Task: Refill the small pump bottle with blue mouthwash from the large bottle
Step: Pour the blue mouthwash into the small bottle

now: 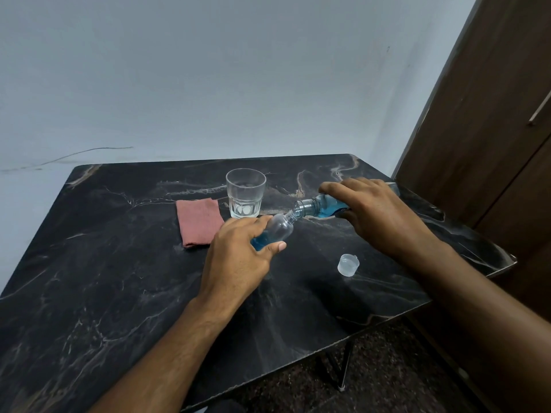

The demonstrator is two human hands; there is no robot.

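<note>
Item: small pump bottle (pixel 278 229), clear plastic, pump head off and not in view; held tilted above the middle of the table (pixel 89 293), neck raised toward the right, a pool of blue mouthwash lying in its lower end. The left hand (pixel 238 257) grips it round the body, thumb along the near side, fingers curled over the far side. Item: large bottle (pixel 320 207), clear plastic, part full of blue liquid, uncapped, laid almost level near the right edge with its mouth touching or just over the small bottle's mouth; the right hand (pixel 378 213) grips it from above round the body. Handling, as judged: both bottles are likely light and thin-walled, giving under a squeeze, so the hold belongs on the body with modest pressure; the narrow neck of the small one leaves little margin, and the smooth plastic would turn slippery if wetted. Item: cap (pixel 348 264), translucent, lying loose on the table near the right edge, below the right hand. Item: glass tumbler (pixel 245 192), upright toward the far edge, apparently empty. Item: folded pink cloth (pixel 199 222), flat, just left of the tumbler. Surface: dark marbled top, hard, smooth. Room: pale wall (pixel 208 70) behind; brown wooden door or cupboard (pixel 492 129) at right.
</note>
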